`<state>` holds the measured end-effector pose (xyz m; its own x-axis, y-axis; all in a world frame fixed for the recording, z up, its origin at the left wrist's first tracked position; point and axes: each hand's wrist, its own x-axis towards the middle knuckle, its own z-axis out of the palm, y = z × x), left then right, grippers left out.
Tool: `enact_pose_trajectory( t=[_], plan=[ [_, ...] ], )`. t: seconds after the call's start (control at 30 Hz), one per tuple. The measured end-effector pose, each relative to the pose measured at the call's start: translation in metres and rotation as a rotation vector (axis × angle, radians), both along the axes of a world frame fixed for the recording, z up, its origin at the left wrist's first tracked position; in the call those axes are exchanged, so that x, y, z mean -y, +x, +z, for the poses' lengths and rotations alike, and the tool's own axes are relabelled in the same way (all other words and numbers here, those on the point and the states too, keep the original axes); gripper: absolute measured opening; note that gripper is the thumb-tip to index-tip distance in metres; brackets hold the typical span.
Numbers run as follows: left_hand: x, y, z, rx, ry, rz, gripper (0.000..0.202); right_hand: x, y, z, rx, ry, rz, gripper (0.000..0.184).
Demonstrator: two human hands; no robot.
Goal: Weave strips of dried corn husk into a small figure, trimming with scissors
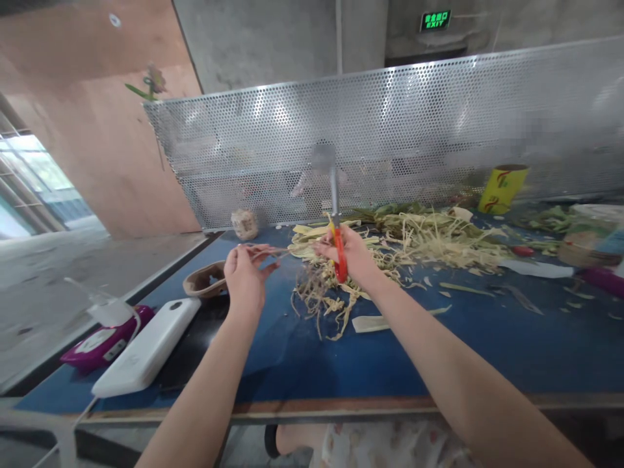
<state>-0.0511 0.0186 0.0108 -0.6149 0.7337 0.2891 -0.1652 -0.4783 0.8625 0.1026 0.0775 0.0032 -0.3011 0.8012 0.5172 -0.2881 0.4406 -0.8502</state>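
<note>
My right hand (351, 255) is closed round the red handles of a pair of scissors (337, 224), whose grey blades point up and away from me. Raised beside it, my left hand (246, 276) pinches a thin dried straw strip (273, 251) that runs toward the scissors. Both hands hover over a blue table (302, 351). Below and between them lies a heap of cut straw strips (322, 296).
A larger pile of dried husks (429, 237) spreads across the back right. At the left are a white power bank (146, 348), a purple device (100, 341) and a brown woven piece (207, 279). A perforated metal screen (390, 143) closes the far edge, with a yellow cup (502, 188) by it.
</note>
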Motion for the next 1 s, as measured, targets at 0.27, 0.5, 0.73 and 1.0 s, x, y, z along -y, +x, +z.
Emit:
enact_pose_trajectory(
  t=[0.27, 0.5, 0.73, 1.0],
  plan=[
    [0.004, 0.007, -0.008, -0.796, -0.031, 0.260, 0.033, 0.004, 0.005, 0.004, -0.051, 0.036, 0.049, 0.034],
    [0.004, 0.004, -0.010, -1.065, -0.146, 0.207, 0.016, 0.007, 0.010, 0.013, 0.029, 0.093, 0.063, 0.020],
    [0.000, -0.002, -0.012, -0.842, -0.086, 0.037, 0.048, -0.009, 0.027, 0.017, 0.130, 0.222, -0.415, 0.017],
    [0.000, -0.007, -0.006, -0.589, -0.055, 0.175, 0.022, -0.028, 0.041, 0.023, -0.053, 0.083, -0.716, 0.020]
  ],
)
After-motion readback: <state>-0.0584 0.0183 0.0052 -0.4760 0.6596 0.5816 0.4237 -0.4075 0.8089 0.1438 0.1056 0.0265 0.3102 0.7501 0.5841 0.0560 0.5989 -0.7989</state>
